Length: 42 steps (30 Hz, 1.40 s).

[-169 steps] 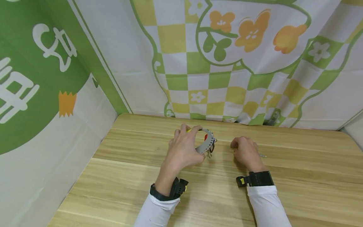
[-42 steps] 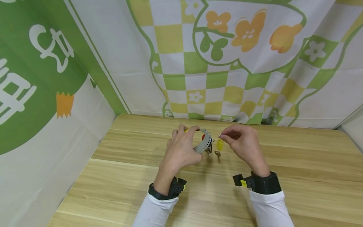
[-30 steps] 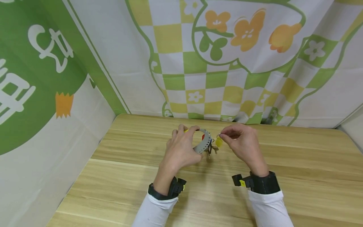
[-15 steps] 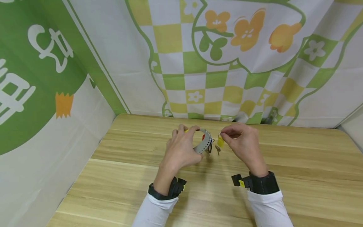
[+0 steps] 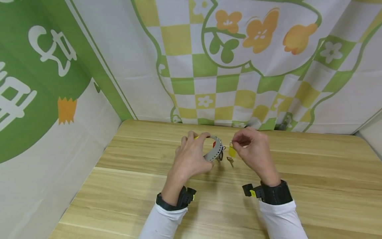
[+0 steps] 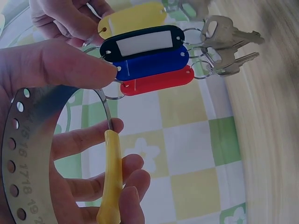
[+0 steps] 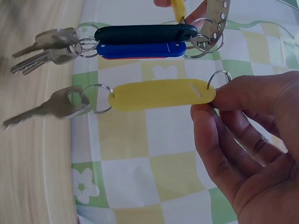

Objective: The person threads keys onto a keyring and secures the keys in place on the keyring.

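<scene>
My left hand (image 5: 191, 156) grips a flat metal key ring (image 5: 214, 154) with numbered holes along its band and a yellow handle (image 6: 111, 177). From its far side hang a black key tag (image 6: 148, 43), a blue key tag (image 6: 153, 63) and a red key tag (image 6: 159, 82), each with keys. Just right of them, my right hand (image 5: 253, 149) pinches a yellow key tag (image 7: 161, 94) at its small split ring (image 7: 219, 77). A single key (image 7: 53, 107) dangles from the tag's other end. The yellow tag is apart from the metal ring.
Both hands are over a wooden table (image 5: 143, 192). A printed green, yellow and white curtain (image 5: 206, 83) hangs behind its back edge, with a green and white sheet (image 5: 98, 139) along the left.
Earlier my right hand was low at the table, further right; now it is raised beside the metal ring with the yellow key tag. In the last second the tag and key swung slightly. The left hand stays.
</scene>
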Available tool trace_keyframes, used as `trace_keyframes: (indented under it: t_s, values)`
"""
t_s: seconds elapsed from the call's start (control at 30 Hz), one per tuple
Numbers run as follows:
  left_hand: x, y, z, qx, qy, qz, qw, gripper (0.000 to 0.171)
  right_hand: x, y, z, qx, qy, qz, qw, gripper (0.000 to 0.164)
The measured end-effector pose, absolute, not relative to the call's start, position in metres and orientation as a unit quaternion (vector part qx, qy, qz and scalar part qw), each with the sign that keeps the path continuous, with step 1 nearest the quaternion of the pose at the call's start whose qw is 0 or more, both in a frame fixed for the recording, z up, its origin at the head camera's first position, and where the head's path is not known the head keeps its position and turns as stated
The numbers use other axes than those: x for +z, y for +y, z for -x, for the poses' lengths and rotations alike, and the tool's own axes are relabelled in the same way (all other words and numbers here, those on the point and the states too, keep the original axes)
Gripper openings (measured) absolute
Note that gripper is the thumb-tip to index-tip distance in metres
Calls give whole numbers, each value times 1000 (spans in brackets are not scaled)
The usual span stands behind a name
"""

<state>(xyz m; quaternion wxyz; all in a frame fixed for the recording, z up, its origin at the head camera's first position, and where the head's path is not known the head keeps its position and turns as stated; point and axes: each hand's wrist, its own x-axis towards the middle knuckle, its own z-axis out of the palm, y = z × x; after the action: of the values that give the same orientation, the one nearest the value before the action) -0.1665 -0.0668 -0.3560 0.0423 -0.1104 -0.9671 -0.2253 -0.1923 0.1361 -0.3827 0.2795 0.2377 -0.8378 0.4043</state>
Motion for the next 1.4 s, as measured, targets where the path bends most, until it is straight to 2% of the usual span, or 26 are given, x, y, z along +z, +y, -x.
trace_keyframes:
  t_s: [0.47, 1.4]
  values:
    - [-356, -67, 166, -218, -969, 110, 44, 84, -382, 134, 192, 412, -833, -247, 274, 16]
    - [-358, -66, 166, -241, -966, 81, 41, 85, -374, 125, 182, 425, -852, -244, 184, 10]
